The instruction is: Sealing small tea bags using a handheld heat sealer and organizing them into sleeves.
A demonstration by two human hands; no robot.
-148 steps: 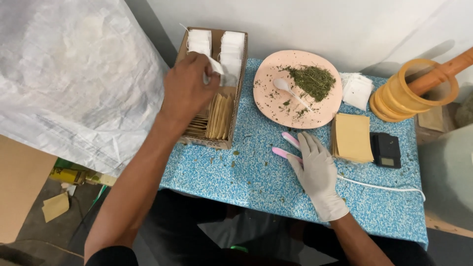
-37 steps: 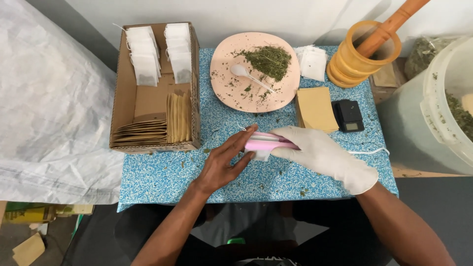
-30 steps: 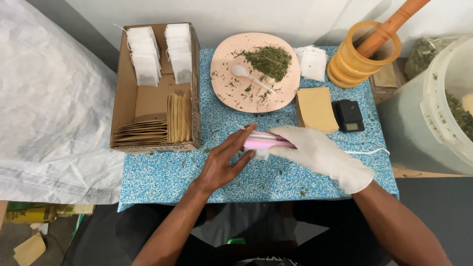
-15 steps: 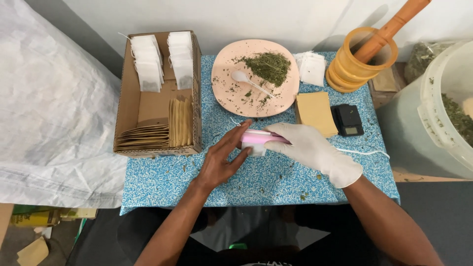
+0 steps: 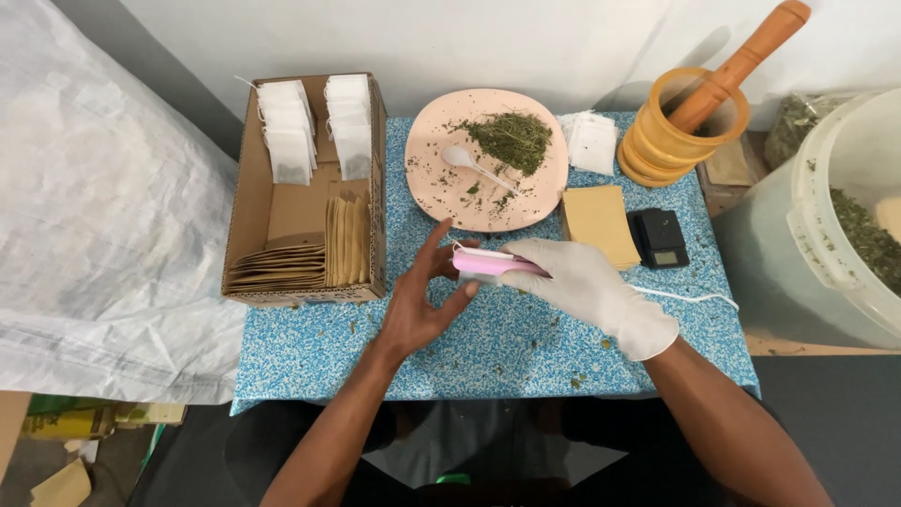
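Sack: white woven sack (image 5: 103, 207), far left of the plate, off the table edge.
Box: cardboard box (image 5: 246, 202), left of the plate, on the table; white sachets (image 5: 286, 141) stand in two rows at its far end, brown envelopes (image 5: 310, 253) are stacked at its near end.
Table: table (image 5: 310, 347) with a blue speckled cover; green flecks lie scattered on it.
Left hand: bare left hand (image 5: 420, 300), just near of the plate; grip open, fingers spread, thumb and fingertip touching the near end of the sealer and the white sachet edge in it.
Sealer: pink sealer (image 5: 488, 265), just near of the plate's front rim, lying roughly level above the table.
Plate: pink plate (image 5: 441, 127), centre back of the table; carries a herb pile (image 5: 514, 139) and a white spoon (image 5: 469, 164).
Right hand: gloved right hand (image 5: 587, 282), near and right of the plate; grip closed around the sealer.
Envelope stack: tan stack (image 5: 601, 221), just right of the plate.
Scale: small black scale (image 5: 659, 237), right of the plate, beyond the stack.
Mortar: wooden mortar (image 5: 680, 131) with pestle, right of the plate, at the back.
Bucket: pale bucket (image 5: 826, 235) holding herbs, far right of the plate, off the table.
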